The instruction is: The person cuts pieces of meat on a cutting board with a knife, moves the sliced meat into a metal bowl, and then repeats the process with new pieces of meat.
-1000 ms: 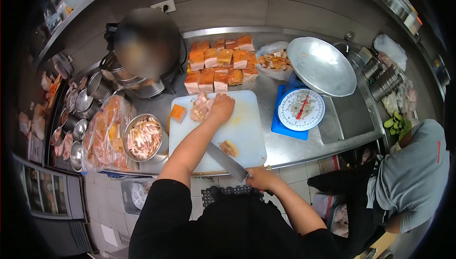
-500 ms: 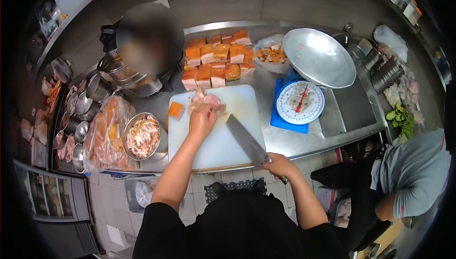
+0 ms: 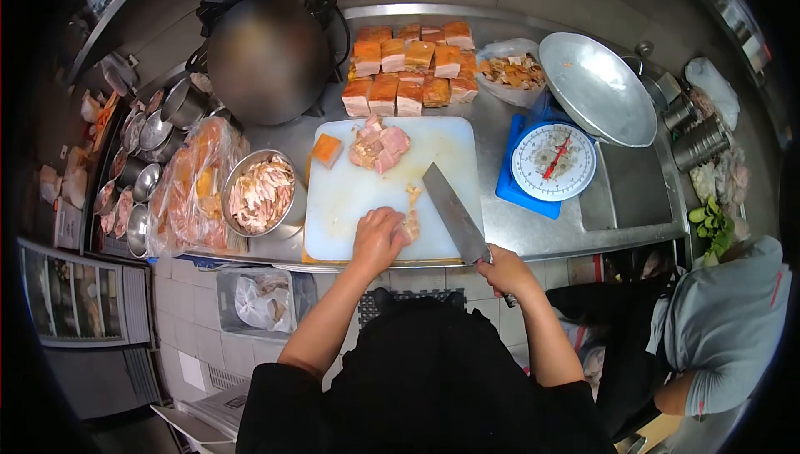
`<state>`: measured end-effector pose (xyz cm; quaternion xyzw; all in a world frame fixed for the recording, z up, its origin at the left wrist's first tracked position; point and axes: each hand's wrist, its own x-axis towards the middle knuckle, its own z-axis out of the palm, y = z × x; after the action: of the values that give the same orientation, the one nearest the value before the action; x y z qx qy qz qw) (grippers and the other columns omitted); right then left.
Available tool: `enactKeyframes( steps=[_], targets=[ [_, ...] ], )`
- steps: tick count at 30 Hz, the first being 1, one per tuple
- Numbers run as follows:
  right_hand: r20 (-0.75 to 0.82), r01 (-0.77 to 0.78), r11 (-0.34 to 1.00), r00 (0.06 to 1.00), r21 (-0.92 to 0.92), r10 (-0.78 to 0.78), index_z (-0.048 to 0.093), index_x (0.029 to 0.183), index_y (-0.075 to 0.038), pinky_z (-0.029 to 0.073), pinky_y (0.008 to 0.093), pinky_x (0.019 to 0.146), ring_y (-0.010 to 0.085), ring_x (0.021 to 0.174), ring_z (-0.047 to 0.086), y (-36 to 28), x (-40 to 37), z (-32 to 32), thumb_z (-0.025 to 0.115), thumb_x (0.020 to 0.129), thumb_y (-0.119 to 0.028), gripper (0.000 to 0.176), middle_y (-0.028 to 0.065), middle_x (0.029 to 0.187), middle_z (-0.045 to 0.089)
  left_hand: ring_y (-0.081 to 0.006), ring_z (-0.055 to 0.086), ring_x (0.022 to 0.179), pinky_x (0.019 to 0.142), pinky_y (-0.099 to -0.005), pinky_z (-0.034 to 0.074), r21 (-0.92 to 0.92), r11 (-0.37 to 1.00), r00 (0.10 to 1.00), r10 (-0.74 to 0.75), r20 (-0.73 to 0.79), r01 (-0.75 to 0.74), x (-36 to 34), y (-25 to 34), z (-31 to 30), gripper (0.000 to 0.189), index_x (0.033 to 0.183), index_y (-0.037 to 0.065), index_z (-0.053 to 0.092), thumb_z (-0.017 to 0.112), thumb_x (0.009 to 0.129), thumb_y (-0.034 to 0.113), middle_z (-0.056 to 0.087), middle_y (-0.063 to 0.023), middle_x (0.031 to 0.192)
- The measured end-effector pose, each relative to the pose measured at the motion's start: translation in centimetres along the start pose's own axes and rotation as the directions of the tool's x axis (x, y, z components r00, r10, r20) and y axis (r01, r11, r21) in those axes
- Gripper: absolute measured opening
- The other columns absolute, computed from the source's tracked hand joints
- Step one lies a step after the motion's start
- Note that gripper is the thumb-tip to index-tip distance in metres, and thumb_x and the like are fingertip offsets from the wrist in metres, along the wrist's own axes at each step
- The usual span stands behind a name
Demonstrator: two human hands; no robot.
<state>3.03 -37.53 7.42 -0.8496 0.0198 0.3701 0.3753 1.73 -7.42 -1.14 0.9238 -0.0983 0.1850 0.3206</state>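
My right hand (image 3: 507, 271) grips the handle of a wide-bladed kitchen knife (image 3: 454, 211), whose blade slants up and left over the white cutting board (image 3: 333, 233). My left hand (image 3: 379, 237) is low on the board, fingers curled against a pale, bony piece of meat (image 3: 409, 224); its lower end is partly hidden by the fingers. Chunks of pink meat (image 3: 379, 146) lie in a pile near the board's far edge. Left of the pile sits one block of orange-skinned pork (image 3: 327, 150).
Rows of pork blocks (image 3: 408, 71) stand behind the board, with a bag of browned scraps (image 3: 510, 72) beside them. A blue dial scale (image 3: 553, 162) is on the right. A metal pot of sliced meat (image 3: 261, 192) and bagged meat (image 3: 200, 192) are left. A person in grey (image 3: 725, 329) is at right.
My left hand has moved from the meat pile down toward the board's near edge, and the bony piece is now there. The knife remains in my right hand. The view has shifted.
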Motion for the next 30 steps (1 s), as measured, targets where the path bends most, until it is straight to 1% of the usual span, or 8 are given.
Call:
enactKeyframes(
  steps=[7, 10, 13, 15, 25, 27, 28, 30],
  targets=[
    [-0.042, 0.035, 0.999, 0.999, 0.004, -0.035, 0.059, 0.132, -0.004, 0.053, 0.0365, 0.050, 0.0186, 0.045, 0.060, 0.1, -0.5, 0.4, 0.060, 0.098, -0.021, 0.038, 0.0106, 0.067, 0.062, -0.0322, 0.061, 0.099, 0.086, -0.0457, 0.047, 0.088, 0.995, 0.992, -0.054, 0.112, 0.044, 2.3, -0.1, 2.7, 0.026, 0.102, 0.006, 0.071, 0.078, 0.081, 0.020, 0.064, -0.0097, 0.105],
    [-0.044, 0.011, 1.000, 0.999, -0.022, -0.012, 0.060, 0.134, -0.005, 0.056, 0.0424, 0.059, 0.0270, 0.055, 0.068, -0.2, -0.6, 0.6, 0.060, 0.096, -0.021, 0.041, 0.0148, 0.072, 0.067, -0.0335, 0.062, 0.095, 0.083, -0.0457, 0.049, 0.054, 0.995, 0.995, -0.085, 0.057, 0.082, 1.2, 0.1, 1.8, 0.024, 0.100, 0.006, 0.071, 0.078, 0.081, 0.017, 0.065, -0.0107, 0.100],
    [-0.096, 0.131, 0.957, 0.982, -0.257, -0.161, 0.062, 0.129, -0.004, 0.057, 0.0496, 0.074, 0.0375, 0.075, 0.073, -1.2, -0.9, 0.9, 0.061, 0.094, -0.022, 0.039, 0.0207, 0.083, 0.073, -0.0350, 0.062, 0.092, 0.081, -0.0465, 0.050, 0.070, 0.995, 0.997, -0.077, -0.016, 0.077, 0.6, 0.5, 0.6, 0.019, 0.097, 0.006, 0.072, 0.076, 0.080, 0.012, 0.065, -0.0114, 0.097],
    [-0.088, 0.256, 0.803, 0.931, -0.538, -0.355, 0.064, 0.122, -0.003, 0.055, 0.0540, 0.084, 0.0427, 0.094, 0.072, -3.6, -0.7, 0.6, 0.060, 0.093, -0.023, 0.036, 0.0243, 0.094, 0.074, -0.0350, 0.062, 0.091, 0.080, -0.0469, 0.050, 0.115, 0.990, 0.996, -0.083, -0.018, 0.084, 0.2, 0.6, 0.7, 0.017, 0.096, 0.007, 0.072, 0.075, 0.080, 0.010, 0.065, -0.0112, 0.096],
    [0.097, 0.411, 0.638, 0.879, -0.651, -0.468, 0.066, 0.120, -0.004, 0.056, 0.0531, 0.084, 0.0423, 0.092, 0.073, -10.5, 7.5, 3.2, 0.053, 0.091, -0.013, 0.032, 0.0240, 0.098, 0.074, -0.0359, 0.061, 0.089, 0.079, -0.0478, 0.050, 0.052, 0.996, 0.998, -0.068, -0.010, 0.068, -0.3, 0.3, 2.3, 0.015, 0.094, 0.007, 0.071, 0.072, 0.080, 0.004, 0.061, -0.0121, 0.091],
    [0.216, 0.225, 0.791, 0.969, -0.568, -0.121, 0.065, 0.119, -0.003, 0.057, 0.0519, 0.083, 0.0409, 0.091, 0.073, -13.9, 5.5, 1.5, 0.053, 0.091, -0.012, 0.032, 0.0238, 0.099, 0.075, -0.0360, 0.061, 0.089, 0.079, -0.0476, 0.050, 0.045, 0.997, 0.998, -0.064, -0.011, 0.065, -0.3, 0.1, 2.4, 0.015, 0.094, 0.007, 0.070, 0.072, 0.080, 0.004, 0.060, -0.0125, 0.091],
    [0.219, 0.226, 0.787, 0.969, -0.574, -0.118, 0.065, 0.119, -0.003, 0.057, 0.0519, 0.083, 0.0409, 0.091, 0.073, -13.0, 5.6, 1.5, 0.053, 0.091, -0.012, 0.032, 0.0238, 0.099, 0.075, -0.0361, 0.061, 0.088, 0.078, -0.0475, 0.050, 0.041, 0.997, 0.998, -0.065, -0.017, 0.066, -0.3, 0.0, 2.5, 0.014, 0.094, 0.007, 0.070, 0.072, 0.080, 0.004, 0.060, -0.0126, 0.090],
    [0.193, 0.381, 0.654, 0.920, -0.654, -0.343, 0.064, 0.111, 0.000, 0.058, 0.0504, 0.077, 0.0402, 0.082, 0.074, -9.7, 6.6, 2.5, 0.059, 0.091, -0.017, 0.027, 0.0251, 0.091, 0.074, -0.0361, 0.060, 0.088, 0.078, -0.0475, 0.050, 0.035, 0.996, 0.996, -0.080, -0.028, 0.081, -0.6, -0.1, 2.6, 0.014, 0.093, 0.007, 0.070, 0.072, 0.079, 0.004, 0.060, -0.0127, 0.090]
  ],
)
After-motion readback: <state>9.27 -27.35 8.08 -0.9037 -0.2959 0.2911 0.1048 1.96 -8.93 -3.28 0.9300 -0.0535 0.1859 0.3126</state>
